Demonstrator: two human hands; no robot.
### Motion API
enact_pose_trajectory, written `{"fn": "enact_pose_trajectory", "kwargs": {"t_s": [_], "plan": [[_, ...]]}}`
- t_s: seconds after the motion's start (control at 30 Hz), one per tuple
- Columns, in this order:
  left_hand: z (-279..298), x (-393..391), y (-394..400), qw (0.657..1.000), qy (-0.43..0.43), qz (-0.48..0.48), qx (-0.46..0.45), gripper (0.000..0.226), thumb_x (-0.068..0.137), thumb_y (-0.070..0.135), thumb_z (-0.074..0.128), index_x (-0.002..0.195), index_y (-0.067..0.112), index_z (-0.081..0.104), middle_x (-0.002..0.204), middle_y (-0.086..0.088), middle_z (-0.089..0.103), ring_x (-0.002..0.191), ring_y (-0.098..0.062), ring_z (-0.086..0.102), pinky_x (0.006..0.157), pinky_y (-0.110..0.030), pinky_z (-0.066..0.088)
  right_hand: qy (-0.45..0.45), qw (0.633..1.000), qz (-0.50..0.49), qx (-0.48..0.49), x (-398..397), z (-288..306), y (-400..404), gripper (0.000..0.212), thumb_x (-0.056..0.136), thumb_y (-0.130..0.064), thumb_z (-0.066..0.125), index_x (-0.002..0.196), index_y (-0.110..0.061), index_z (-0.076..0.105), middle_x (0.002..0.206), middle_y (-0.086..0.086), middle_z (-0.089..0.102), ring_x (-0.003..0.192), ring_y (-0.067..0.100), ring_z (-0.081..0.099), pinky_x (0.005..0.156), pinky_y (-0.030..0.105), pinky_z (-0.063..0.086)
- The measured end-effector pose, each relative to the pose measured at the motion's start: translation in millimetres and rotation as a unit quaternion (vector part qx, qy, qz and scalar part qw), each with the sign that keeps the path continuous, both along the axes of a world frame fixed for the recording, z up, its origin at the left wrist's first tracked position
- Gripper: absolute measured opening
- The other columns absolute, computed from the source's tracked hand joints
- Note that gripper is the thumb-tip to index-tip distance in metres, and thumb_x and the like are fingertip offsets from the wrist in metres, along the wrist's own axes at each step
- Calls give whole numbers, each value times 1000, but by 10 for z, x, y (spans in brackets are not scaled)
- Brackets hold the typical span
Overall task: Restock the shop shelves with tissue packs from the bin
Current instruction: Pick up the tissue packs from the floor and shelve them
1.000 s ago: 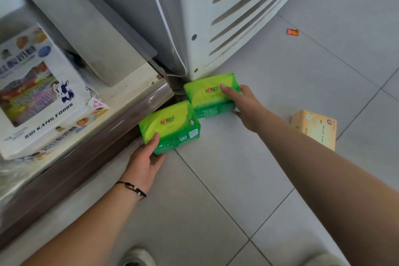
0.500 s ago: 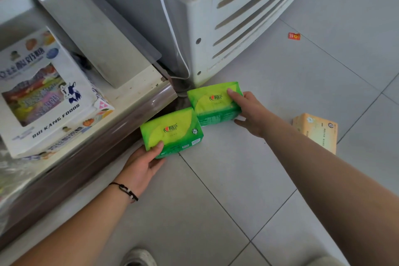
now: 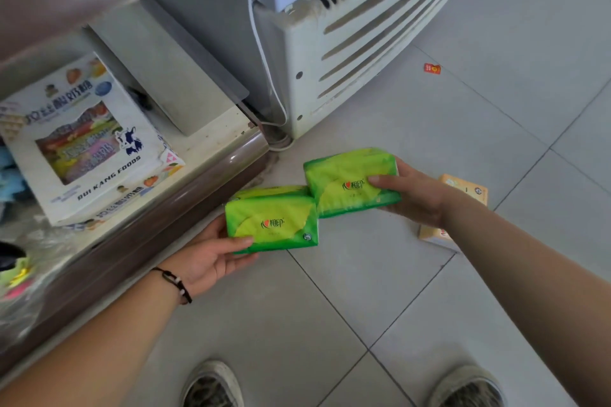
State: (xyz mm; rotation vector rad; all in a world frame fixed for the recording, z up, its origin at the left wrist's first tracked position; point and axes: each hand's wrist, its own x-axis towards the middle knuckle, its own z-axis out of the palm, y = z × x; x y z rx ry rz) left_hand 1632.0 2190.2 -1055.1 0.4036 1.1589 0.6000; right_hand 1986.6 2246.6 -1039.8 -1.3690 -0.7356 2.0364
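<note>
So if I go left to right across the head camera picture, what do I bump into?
Food box → left hand → left green pack → right green pack → right hand → orange pack.

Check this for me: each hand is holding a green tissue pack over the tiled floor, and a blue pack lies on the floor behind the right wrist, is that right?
Not quite. The pack on the floor behind the right wrist is orange, not blue. The rest holds: the head view shows the left hand gripping one green tissue pack and the right hand gripping the other.
</note>
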Motion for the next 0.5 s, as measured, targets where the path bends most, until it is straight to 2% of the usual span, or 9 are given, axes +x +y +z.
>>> {"fn": "enact_pose_trajectory", "kwargs": {"t_s": [0.03,0.1,0.17,0.23,0.27,0.33,0.43,0.5], "plan": [[77,39,-26,1000,-3,2,-1,89,49,-6,86,128,20,55,124,-12,68,93,-23,74,67,-31,62,-1,1000,-2,8,23,137,-69,61,77,-10,71,132,-31,54,124,3,70,108,22,70,86,36,59],[275,110,-94,1000,-14,11,-2,83,62,-19,70,132,22,52,131,-13,62,94,-25,73,68,-35,62,-14,1000,14,20,71,413,-202,65,79,-7,71,134,-38,52,128,2,67,114,26,67,93,47,56],[475,142,-178,999,-40,18,2,85,66,-19,66,136,26,50,132,-8,61,97,-28,71,74,-43,62,-27,999,19,18,124,692,-312,75,73,-24,85,137,-40,48,132,4,64,116,31,65,91,52,56],[728,194,-254,998,-66,16,-2,73,70,-9,69,132,27,51,128,-6,62,100,-29,68,80,-48,60,-55,998,16,8,84,992,-435,77,66,-47,84,134,-36,49,128,5,61,105,28,67,71,40,60],[840,251,-293,998,-66,9,-8,66,74,0,69,132,25,50,129,-7,61,101,-28,67,80,-47,60,-76,997,4,11,11,1115,-517,68,72,-49,79,132,-34,50,125,5,58,97,26,67,63,34,58],[988,420,-441,999,5,-44,-14,67,79,10,72,138,23,44,136,-8,56,103,-25,66,77,-44,61,-118,992,-37,13,-186,1262,-742,52,85,-32,76,130,-30,49,127,8,54,95,23,65,62,32,58],[930,650,-840,977,138,-150,-57,73,87,13,73,147,22,32,143,-8,49,113,-27,62,85,-49,58,-178,982,-54,-19,-442,1158,-1222,56,85,-15,77,131,-29,48,131,9,51,103,24,63,73,39,60],[727,756,-1067,970,171,-151,-83,66,89,24,72,142,26,33,144,-7,45,117,-29,59,82,-52,57,-178,981,-69,-29,-546,994,-1473,61,83,-12,78,133,-29,46,129,9,52,103,24,63,76,41,61]]}}
